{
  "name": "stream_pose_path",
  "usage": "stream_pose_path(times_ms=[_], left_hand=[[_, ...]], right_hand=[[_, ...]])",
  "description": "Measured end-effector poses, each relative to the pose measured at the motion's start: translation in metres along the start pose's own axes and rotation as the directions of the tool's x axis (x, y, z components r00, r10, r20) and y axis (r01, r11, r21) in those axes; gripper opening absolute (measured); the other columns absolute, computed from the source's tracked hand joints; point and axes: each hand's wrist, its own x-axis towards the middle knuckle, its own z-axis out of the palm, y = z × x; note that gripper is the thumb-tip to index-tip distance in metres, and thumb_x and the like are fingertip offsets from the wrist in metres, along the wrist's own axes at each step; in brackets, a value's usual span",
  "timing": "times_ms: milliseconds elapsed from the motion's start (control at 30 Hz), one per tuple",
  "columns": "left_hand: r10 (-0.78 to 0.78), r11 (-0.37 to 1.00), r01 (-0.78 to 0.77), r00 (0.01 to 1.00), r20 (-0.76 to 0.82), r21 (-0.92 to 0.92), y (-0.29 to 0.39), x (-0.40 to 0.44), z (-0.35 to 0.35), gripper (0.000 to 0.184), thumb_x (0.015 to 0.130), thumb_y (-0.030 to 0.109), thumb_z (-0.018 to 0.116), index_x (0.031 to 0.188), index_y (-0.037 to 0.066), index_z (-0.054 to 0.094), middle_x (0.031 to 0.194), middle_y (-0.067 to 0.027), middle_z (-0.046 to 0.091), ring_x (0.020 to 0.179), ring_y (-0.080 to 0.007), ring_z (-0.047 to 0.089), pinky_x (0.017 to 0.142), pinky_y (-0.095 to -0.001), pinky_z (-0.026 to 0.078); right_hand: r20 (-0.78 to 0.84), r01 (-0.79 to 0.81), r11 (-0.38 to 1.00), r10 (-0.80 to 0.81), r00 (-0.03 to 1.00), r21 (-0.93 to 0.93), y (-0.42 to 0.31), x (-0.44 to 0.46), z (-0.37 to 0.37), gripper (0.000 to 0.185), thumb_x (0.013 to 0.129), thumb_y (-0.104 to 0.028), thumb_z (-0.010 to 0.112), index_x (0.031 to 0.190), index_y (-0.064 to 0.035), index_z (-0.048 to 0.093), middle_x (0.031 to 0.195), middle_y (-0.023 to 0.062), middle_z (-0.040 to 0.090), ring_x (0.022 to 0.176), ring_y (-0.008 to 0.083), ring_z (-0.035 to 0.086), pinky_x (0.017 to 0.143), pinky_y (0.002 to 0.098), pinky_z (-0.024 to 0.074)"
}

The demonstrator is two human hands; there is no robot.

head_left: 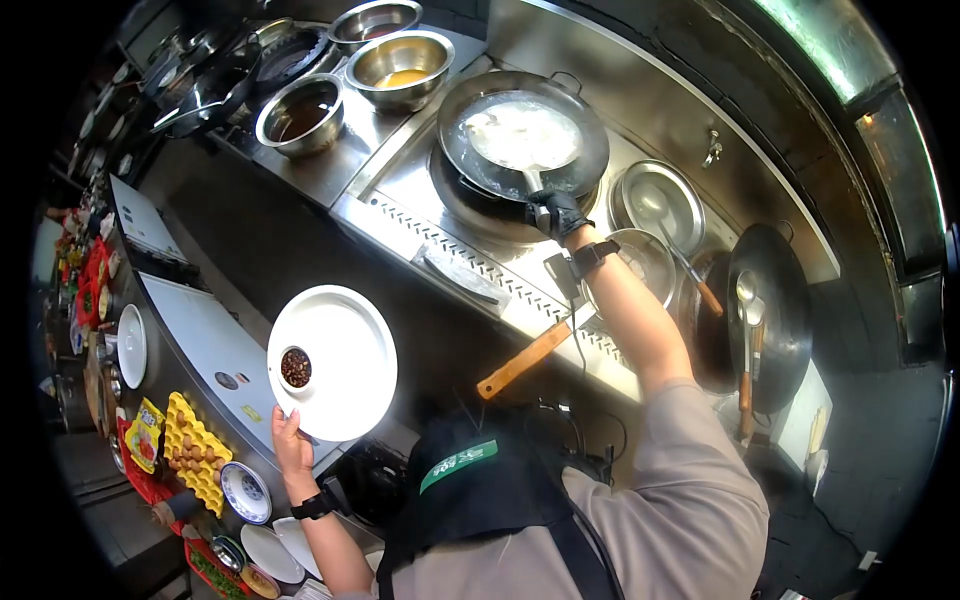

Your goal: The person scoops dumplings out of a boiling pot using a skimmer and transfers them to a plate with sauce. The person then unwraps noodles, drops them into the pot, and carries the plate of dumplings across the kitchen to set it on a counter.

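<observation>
And here the right hand (558, 213), gloved in black, is gripping a handle (534, 181) at the wok (592, 150), fingers curling round it; whether it is belonging to the wok or to a tool in it, I cannot tell. The wok is sitting over the burner towards the stove's (395, 222) left, something white and bright filling its middle. Down below, the left hand (290, 438) is pinching the rim of the plate (350, 365), thumb lying on top, dark bits (296, 367) gathering in its round well. I'm judging that tending the wok is the step in hand, the plate being held aside. Any next move, I'm reckoning, is calling for a level plate and a steady grip above. Now the edges: a wooden grip (525, 360) is jutting past the stove's front edge, lying between the hands and asking for care. Three bowls (402, 93) are crowding beyond the stove's left edge, while a sieve (645, 265) is sitting just right of the wrist. The floor (235, 220) is giving the plate its widest room, running between the stove's front edge and the bench (200, 325).
</observation>
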Motion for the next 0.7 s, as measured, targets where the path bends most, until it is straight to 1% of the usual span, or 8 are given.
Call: stream_pose_path(times_ms=[33, 100, 200, 267, 400, 467, 600, 700], left_hand=[[0.003, 1.0, -0.003, 1.0, -0.001, 0.0, 0.001, 0.0, 0.0, 0.027, 0.087, 0.0, 0.052, 0.114, 0.0, 0.046, 0.113, -0.0129, 0.057, 0.104, -0.0217, 0.057, 0.094, -0.0353, 0.044], [-0.014, 1.0, 0.014, 1.0, -0.001, -0.012, 0.003, 0.001, 0.001, 0.027, 0.088, 0.0, 0.052, 0.114, 0.0, 0.046, 0.113, -0.0124, 0.057, 0.104, -0.0214, 0.057, 0.094, -0.0353, 0.044], [-0.012, 1.0, 0.012, 0.999, -0.03, -0.003, 0.003, 0.001, 0.001, 0.026, 0.088, 0.0, 0.051, 0.114, 0.0, 0.046, 0.113, -0.0122, 0.057, 0.104, -0.021, 0.057, 0.095, -0.0351, 0.043], [-0.015, 1.0, 0.015, 0.999, -0.028, -0.002, 0.004, 0.002, 0.002, 0.026, 0.088, 0.0, 0.051, 0.114, 0.0, 0.046, 0.113, -0.0123, 0.057, 0.104, -0.0209, 0.057, 0.095, -0.0349, 0.043], [-0.015, 1.0, 0.015, 0.999, -0.03, 0.001, 0.008, 0.008, 0.005, 0.027, 0.088, -0.001, 0.051, 0.114, 0.0, 0.045, 0.113, -0.0126, 0.056, 0.105, -0.0206, 0.056, 0.096, -0.0346, 0.042], [-0.004, 1.0, 0.004, 1.0, -0.01, -0.011, 0.01, 0.014, 0.005, 0.027, 0.088, -0.001, 0.051, 0.114, 0.0, 0.045, 0.114, -0.0127, 0.056, 0.105, -0.0207, 0.056, 0.096, -0.0346, 0.042], [0.008, 1.0, -0.008, 1.0, -0.003, -0.022, 0.02, 0.023, 0.012, 0.027, 0.088, -0.001, 0.05, 0.115, 0.0, 0.044, 0.114, -0.013, 0.056, 0.105, -0.0212, 0.056, 0.097, -0.0348, 0.042], [-0.001, 0.999, 0.002, 0.999, 0.038, -0.036, 0.02, 0.033, 0.008, 0.026, 0.088, -0.001, 0.05, 0.114, 0.0, 0.045, 0.115, -0.0129, 0.056, 0.106, -0.0215, 0.056, 0.097, -0.0349, 0.042]], right_hand=[[0.11, 0.206, 0.957, -0.187, 0.976, -0.202, 0.0, -0.004, 0.004, 0.013, 0.083, -0.002, 0.054, 0.071, -0.0005, 0.058, 0.059, 0.0057, 0.053, 0.05, 0.0168, 0.054, 0.047, 0.028, 0.0453], [0.255, 0.415, 0.833, -0.339, 0.906, -0.366, 0.002, 0.001, 0.006, 0.015, 0.084, -0.003, 0.052, 0.07, -0.0005, 0.057, 0.058, 0.0064, 0.052, 0.048, 0.0173, 0.053, 0.046, 0.0281, 0.0449], [0.194, 0.334, 0.91, -0.292, 0.937, -0.246, 0.002, 0.009, 0.016, 0.014, 0.084, -0.005, 0.053, 0.072, -0.0008, 0.057, 0.058, 0.0066, 0.054, 0.048, 0.0174, 0.054, 0.045, 0.0282, 0.0449], [-0.056, -0.002, 0.994, 0.008, 0.998, 0.113, 0.001, 0.01, 0.025, 0.011, 0.084, -0.005, 0.054, 0.074, -0.0014, 0.057, 0.058, 0.007, 0.055, 0.049, 0.0178, 0.054, 0.046, 0.028, 0.0458], [0.029, 0.015, 0.986, -0.021, 0.999, 0.167, 0.001, -0.003, 0.037, 0.007, 0.083, -0.004, 0.054, 0.077, -0.001, 0.058, 0.06, 0.007, 0.056, 0.05, 0.0181, 0.055, 0.047, 0.0277, 0.0468], [0.022, 0.155, 0.985, -0.156, 0.987, 0.072, 0.003, -0.011, 0.039, 0.003, 0.081, -0.003, 0.055, 0.081, -0.0006, 0.057, 0.062, 0.0074, 0.056, 0.051, 0.0179, 0.056, 0.047, 0.0282, 0.0476], [0.049, 0.172, 0.981, -0.176, 0.983, 0.085, -0.002, -0.049, 0.04, 0.003, 0.08, -0.001, 0.055, 0.083, -0.0001, 0.056, 0.064, 0.0077, 0.056, 0.05, 0.0173, 0.055, 0.048, 0.0282, 0.0483], [0.064, 0.206, 0.978, -0.203, 0.977, -0.042, -0.004, -0.079, 0.034, 0.015, 0.079, 0.002, 0.056, 0.094, -0.0002, 0.053, 0.067, 0.0073, 0.055, 0.05, 0.0165, 0.054, 0.049, 0.0275, 0.0485]])
